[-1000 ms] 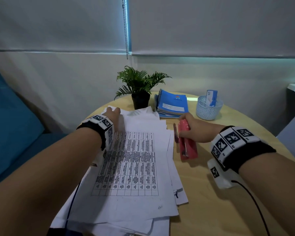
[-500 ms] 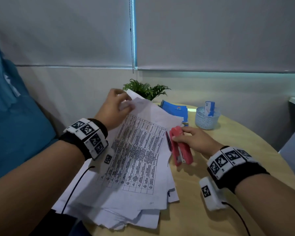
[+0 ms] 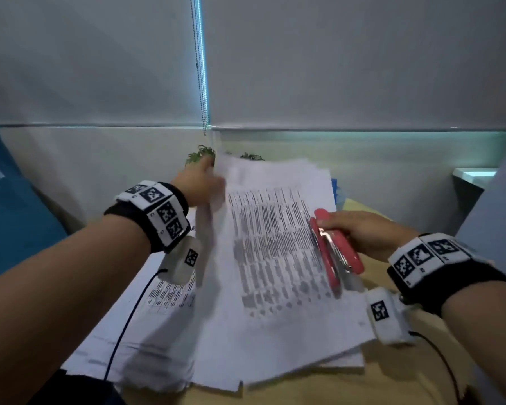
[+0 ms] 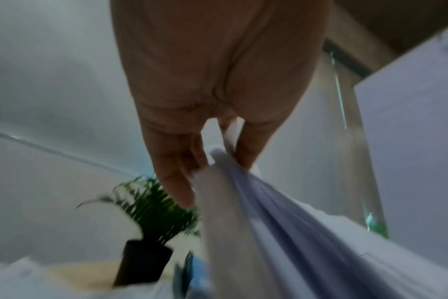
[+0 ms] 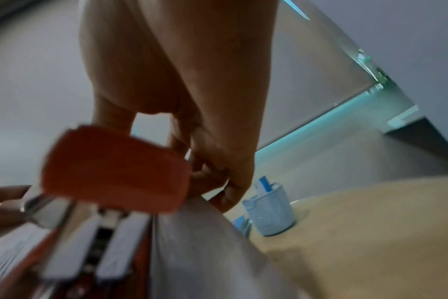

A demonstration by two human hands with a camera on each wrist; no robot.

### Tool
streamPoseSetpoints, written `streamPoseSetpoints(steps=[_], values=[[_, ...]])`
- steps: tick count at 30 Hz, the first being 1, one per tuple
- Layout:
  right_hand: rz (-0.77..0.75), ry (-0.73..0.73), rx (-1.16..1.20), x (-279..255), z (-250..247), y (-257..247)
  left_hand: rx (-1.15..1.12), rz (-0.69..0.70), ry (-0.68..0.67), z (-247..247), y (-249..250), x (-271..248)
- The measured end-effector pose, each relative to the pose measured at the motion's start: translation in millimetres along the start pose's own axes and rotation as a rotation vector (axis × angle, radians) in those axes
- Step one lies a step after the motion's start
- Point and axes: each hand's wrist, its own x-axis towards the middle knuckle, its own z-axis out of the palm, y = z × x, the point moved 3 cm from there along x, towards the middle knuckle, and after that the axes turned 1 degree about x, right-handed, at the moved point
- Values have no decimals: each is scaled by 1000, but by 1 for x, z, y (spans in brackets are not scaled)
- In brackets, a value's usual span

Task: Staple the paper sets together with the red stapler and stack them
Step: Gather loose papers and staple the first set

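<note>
Head view: left hand [image 3: 197, 185] fingers pinched the lifted paper set [image 3: 275, 252] at its top corner; right hand [image 3: 362, 232] gripped the red stapler [image 3: 336, 252] beside its right edge.

Left wrist: sheets bunched; square edges first.

Right wrist: stapler gaped.

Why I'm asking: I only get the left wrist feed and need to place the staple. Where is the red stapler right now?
Observer: In the head view the right hand grips the red stapler at the right edge of the paper set that your left hand holds up.
Operator: Is the paper inside its mouth?
Observer: I cannot tell because that edge is blurred. The right wrist view shows the stapler gaping, with its metal magazine exposed.
Operator: Is there anything near that hand I could knock?
Observer: A blue mesh cup stands on the table beyond the right hand, apart from it.
</note>
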Motion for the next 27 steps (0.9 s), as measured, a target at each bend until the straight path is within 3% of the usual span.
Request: streamPoseSetpoints(steps=[2, 6, 11, 14, 16, 18, 21, 27], values=[[91, 7, -168, 2, -8, 8, 178, -1, -193, 26, -7, -5], [209, -60, -736, 10, -8, 20, 515, 23, -468, 86, -24, -6], [231, -179, -1064, 34, 19, 33, 559, 60, -637, 136, -18, -2], [202, -223, -1163, 55, 38, 44, 634, 61, -652, 153, -17, 6], [101, -209, -1245, 69, 47, 49, 690, 82, -575, 157, -20, 11], [40, -216, -1320, 75, 55, 48, 736, 192, -542, 159, -18, 10], [73, -267, -1374, 77, 62, 39, 776, 361, -657, 165, -16, 0], [203, -182, -1242, 68, 60, 64, 731, 468, -827, 163, -28, -13]])
